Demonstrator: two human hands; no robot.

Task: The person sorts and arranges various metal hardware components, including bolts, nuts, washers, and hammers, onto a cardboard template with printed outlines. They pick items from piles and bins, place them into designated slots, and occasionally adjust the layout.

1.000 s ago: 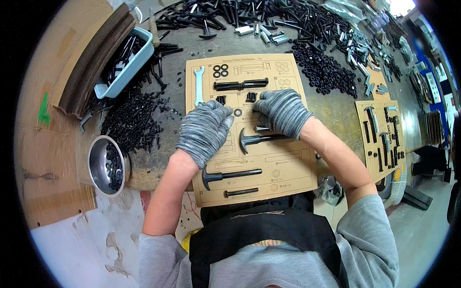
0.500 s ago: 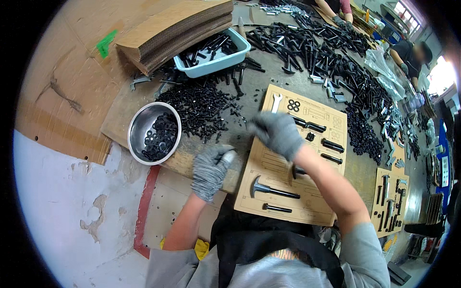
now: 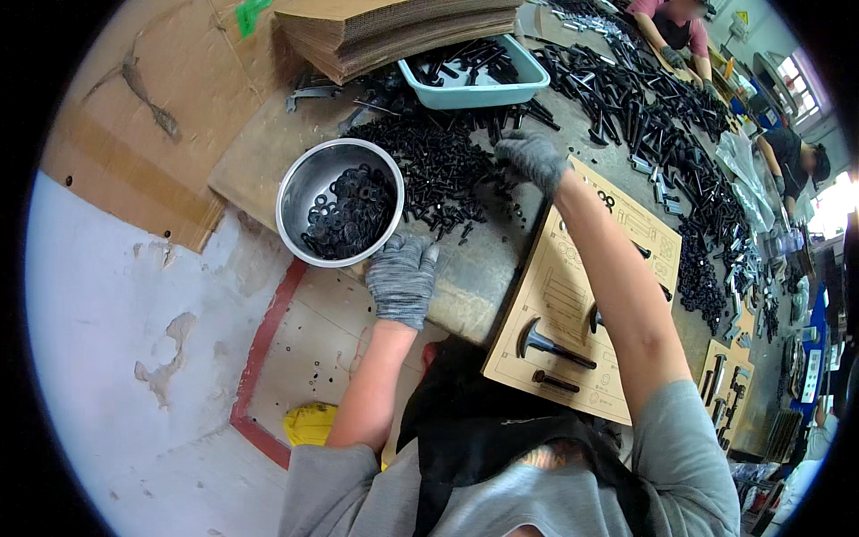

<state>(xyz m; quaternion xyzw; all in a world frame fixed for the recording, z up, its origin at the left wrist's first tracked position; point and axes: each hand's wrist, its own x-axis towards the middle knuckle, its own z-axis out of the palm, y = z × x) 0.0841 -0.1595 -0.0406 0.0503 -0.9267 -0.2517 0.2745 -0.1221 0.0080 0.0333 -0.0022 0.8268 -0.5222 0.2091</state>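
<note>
Nearest the wearer, a tan cardboard sheet with printed outlines slants over the table's front edge, bearing a black T-headed tool and, below it, a short black bolt; the right forearm crosses above it. To its left, the gloved left hand is at the near rim of a steel bowl, fingers bent; whether they grip the rim I cannot tell. Black washers are piled inside the bowl. Farther in, the gloved right hand reaches the right side of a heap of small black screws, its fingers curled and close together; whether they hold one is hidden. Just behind the heap stands a pale blue tray of black parts, beside a cardboard stack. Beyond, two co-workers bend over the far side.
</note>
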